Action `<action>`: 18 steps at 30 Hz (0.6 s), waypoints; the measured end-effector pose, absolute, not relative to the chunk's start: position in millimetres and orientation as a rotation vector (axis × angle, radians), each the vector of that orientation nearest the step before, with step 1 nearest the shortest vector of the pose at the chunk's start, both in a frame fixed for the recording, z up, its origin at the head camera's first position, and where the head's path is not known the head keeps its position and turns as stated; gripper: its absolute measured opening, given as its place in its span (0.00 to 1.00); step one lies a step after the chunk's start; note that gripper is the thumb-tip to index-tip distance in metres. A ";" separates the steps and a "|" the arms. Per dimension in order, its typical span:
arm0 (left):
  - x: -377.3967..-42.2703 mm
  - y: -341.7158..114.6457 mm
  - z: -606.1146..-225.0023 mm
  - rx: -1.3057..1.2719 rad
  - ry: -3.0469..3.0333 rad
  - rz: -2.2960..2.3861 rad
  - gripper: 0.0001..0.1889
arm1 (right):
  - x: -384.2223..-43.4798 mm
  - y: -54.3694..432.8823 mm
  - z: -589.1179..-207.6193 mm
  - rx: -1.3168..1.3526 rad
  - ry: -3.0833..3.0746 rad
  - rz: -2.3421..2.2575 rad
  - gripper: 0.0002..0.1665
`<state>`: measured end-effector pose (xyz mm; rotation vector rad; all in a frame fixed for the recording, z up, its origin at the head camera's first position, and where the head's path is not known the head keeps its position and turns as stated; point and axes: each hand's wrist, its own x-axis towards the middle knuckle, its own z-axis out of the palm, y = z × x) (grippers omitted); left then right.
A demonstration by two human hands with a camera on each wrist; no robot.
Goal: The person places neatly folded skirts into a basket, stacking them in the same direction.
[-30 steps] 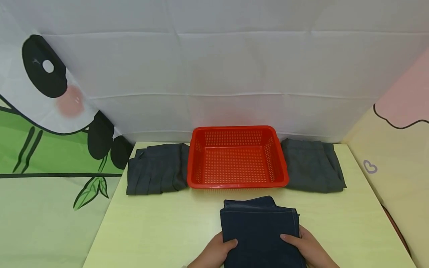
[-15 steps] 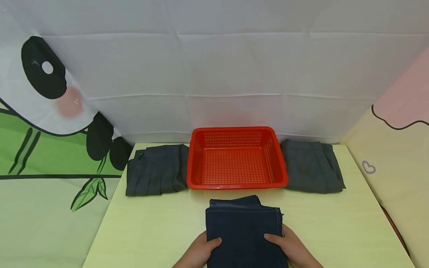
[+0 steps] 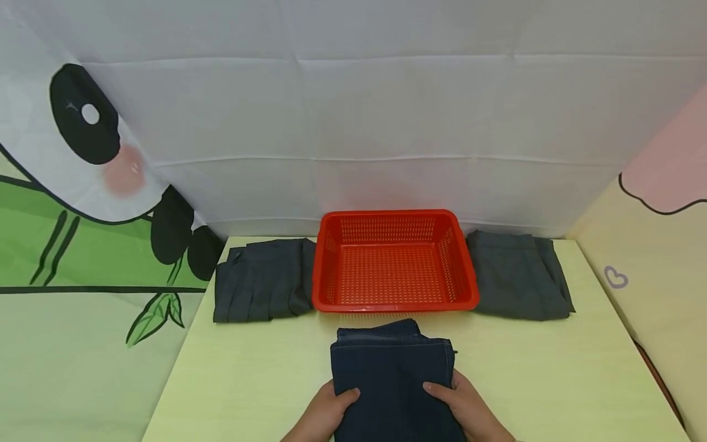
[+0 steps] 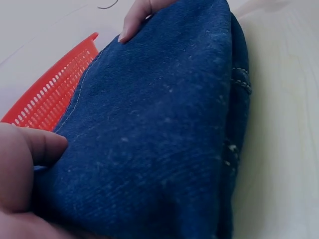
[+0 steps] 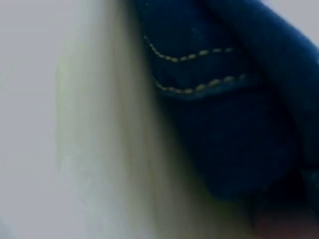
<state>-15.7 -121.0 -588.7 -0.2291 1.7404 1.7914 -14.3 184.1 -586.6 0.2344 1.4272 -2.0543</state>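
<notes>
Head view: a folded bundle of dark blue denim [image 3: 392, 396] is held at the near side of a pale yellow bench [image 3: 237, 380], between a person's bare left grip [image 3: 324, 406] and right grip [image 3: 466, 405]. Each grip pinches one side edge, its thumb lying across the front face and its other fingers mostly hidden behind. Just beyond the bundle is a red plastic basket [image 3: 396, 307], with a folded dark grey garment [image 3: 262, 282] on its left and another grey garment [image 3: 519, 279] on its right. The bundle's bottom runs out of sight, so whether it touches the bench cannot be told. In the left wrist view, the left thumb [image 4: 50, 148] rests on the denim, and the layers part slightly along one folded side. The blurred right wrist view shows two rows of pale stitching [image 5: 199, 87] on the cloth's edge. The step in hand seems to be keeping this stack neat and steady. Doing it well calls for even pressure from both thumbs, the two sides held level, and fingers supporting the back. Inner layers jut past the top fold, so a loose pinch could let them slide, while squeezing inward could buckle the front panel.
</notes>
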 end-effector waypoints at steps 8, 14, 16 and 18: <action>-9.7 -122.4 -582.9 -0.256 1.742 1.826 0.35 | -7.5 176.1 -578.4 0.312 1.628 -1.993 0.49; -8.7 -125.6 -568.7 -0.247 1.750 1.856 0.35 | -4.0 177.6 -563.1 0.329 1.632 -1.987 0.49; -9.3 -126.4 -560.5 -0.244 1.747 1.857 0.35 | -3.6 178.9 -553.7 0.319 1.606 -2.002 0.48; -9.1 -126.5 -551.6 -0.247 1.725 1.871 0.35 | -3.4 180.2 -543.6 0.314 1.593 -2.006 0.48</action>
